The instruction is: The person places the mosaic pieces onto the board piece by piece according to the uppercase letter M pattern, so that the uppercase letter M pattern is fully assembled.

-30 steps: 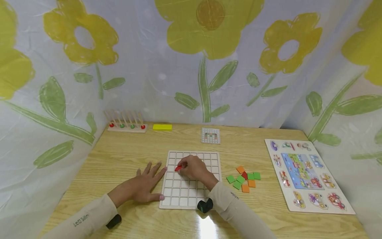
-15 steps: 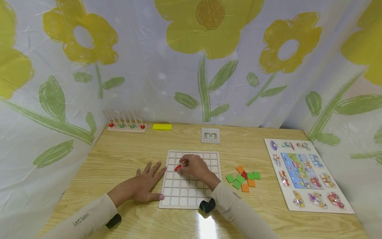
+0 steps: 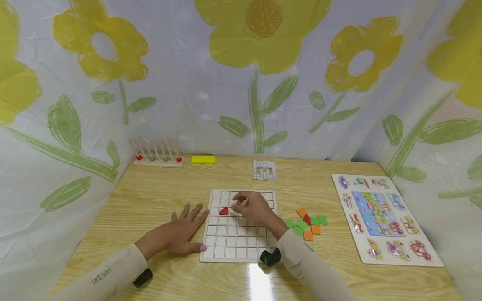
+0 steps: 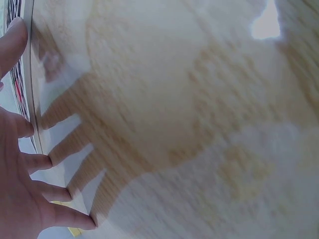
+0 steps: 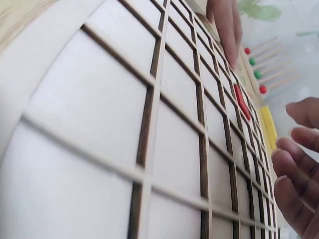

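A red quarter-round tile [image 3: 224,211] lies in a cell of the white gridded board [image 3: 221,241], towards its upper left. Just right of that tile, my right hand [image 3: 256,207] hovers over the board with fingers loosely bent and nothing held. In the right wrist view a gap separates its fingers from the red tile [image 5: 241,101]. My left hand [image 3: 180,234] rests on the table with fingers spread, its thumb and a fingertip at the board's left edge. Only part of the left hand [image 4: 22,184] shows in the left wrist view.
Right of the board lie loose green tiles [image 3: 301,225], orange tiles [image 3: 308,236] and a red one. Behind stand a small patterned card [image 3: 264,170], a yellow block [image 3: 203,160] and a peg rack [image 3: 159,163]. A vehicle puzzle board [image 3: 380,246] lies far right.
My right hand has let go of the red tile and moved to the right, leaving the tile in its cell. The left hand has stayed in place.
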`<state>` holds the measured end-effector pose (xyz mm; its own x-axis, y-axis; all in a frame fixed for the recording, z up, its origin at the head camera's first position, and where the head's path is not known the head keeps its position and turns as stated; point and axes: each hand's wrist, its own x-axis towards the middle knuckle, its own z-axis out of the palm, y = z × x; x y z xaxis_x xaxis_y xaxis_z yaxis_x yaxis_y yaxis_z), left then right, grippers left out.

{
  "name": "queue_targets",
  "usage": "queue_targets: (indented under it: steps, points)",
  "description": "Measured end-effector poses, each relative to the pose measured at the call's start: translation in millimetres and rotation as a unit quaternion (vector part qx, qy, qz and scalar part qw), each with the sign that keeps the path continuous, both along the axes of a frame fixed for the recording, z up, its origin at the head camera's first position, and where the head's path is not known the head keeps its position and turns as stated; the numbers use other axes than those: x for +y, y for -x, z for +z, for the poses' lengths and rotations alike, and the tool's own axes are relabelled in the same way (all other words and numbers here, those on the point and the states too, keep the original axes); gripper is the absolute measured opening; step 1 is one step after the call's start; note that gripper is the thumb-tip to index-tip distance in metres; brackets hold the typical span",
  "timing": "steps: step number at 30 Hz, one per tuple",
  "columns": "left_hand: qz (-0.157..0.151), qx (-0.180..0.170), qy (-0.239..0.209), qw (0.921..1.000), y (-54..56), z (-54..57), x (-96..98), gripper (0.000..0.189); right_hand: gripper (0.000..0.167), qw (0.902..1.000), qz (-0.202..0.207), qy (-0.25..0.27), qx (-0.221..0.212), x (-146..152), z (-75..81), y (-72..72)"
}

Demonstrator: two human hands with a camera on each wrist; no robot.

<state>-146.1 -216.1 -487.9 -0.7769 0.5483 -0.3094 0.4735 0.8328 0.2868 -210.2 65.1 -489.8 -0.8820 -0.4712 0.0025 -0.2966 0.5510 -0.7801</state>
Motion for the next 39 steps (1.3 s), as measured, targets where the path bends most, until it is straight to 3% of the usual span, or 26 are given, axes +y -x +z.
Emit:
queue_targets:
  steps: [16, 27, 39]
  points:
    - [-0.003, 0.001, -0.002, 1.0000, 1.7, 0.5, -0.7, 0.105, 0.024, 0.9997, -0.001, 0.016, 0.021, 69, -0.8, 0.7]
    - [-0.002, 0.002, -0.004, 1.0000, 1.2, 1.9, -1.2, 0.105, 0.026, 0.9993, 0.009, -0.001, 0.035, 120, 1.4, -8.8]
    - [-0.003, -0.008, -0.008, 0.9999, 0.2, 2.6, -1.7, 0.105, 0.028, 0.9984, -0.033, -0.017, 0.043, 181, 1.2, -19.9]
